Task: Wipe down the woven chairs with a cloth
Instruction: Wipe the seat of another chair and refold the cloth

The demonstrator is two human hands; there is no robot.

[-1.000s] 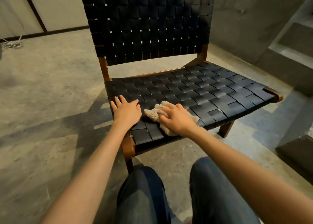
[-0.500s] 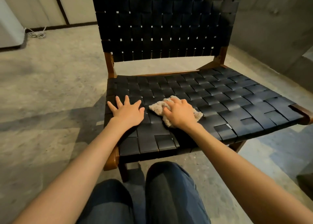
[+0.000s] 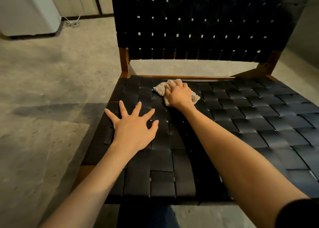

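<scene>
Head view: the soft, limp cloth (image 3: 161,89), judged light and best bunched under the palm, is gripped by the right hand (image 3: 179,94) at the seat's rear rail, while the left hand (image 3: 133,126) is spread flat on the woven chair (image 3: 250,117).

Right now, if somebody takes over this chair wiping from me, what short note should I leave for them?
Left hand: flat, fingers spread, rests on the woven seat near its left edge, holding nothing.
Right hand: grips the beige cloth, pressed on the seat close to the rear wooden rail.
Done: cannot tell which strips are already wiped; no marks show.
To do: probably the seat's right side and the woven backrest.
</scene>
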